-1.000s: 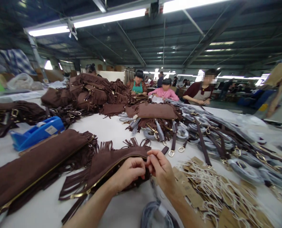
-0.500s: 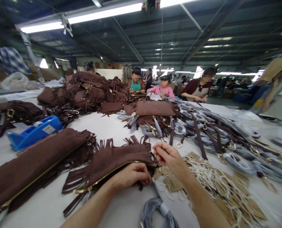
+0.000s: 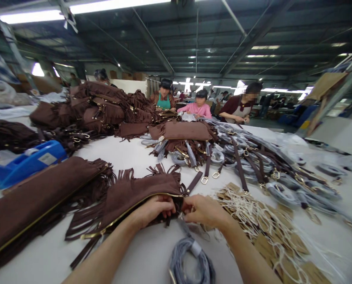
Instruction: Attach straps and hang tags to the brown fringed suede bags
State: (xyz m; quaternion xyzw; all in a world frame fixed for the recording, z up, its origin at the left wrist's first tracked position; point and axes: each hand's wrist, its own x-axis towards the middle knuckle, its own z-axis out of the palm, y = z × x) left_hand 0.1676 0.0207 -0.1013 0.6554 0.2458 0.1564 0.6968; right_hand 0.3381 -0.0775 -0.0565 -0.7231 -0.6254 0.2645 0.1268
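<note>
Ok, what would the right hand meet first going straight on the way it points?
The right hand would probably meet the right end of the fringed bag by the left hand; depth there is unclear.

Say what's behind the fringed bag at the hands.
Beyond the fringed bag: bare white tabletop, then more brown bags and wrapped straps. Anything low against its far side is covered by its body; can't tell.

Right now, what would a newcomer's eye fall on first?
Likely the left hand and right hand, at the right end of a fringed brown bag in the central foreground. The bright blue tape dispenser stands out at the left edge, with a heap of brown bags behind it.
</note>
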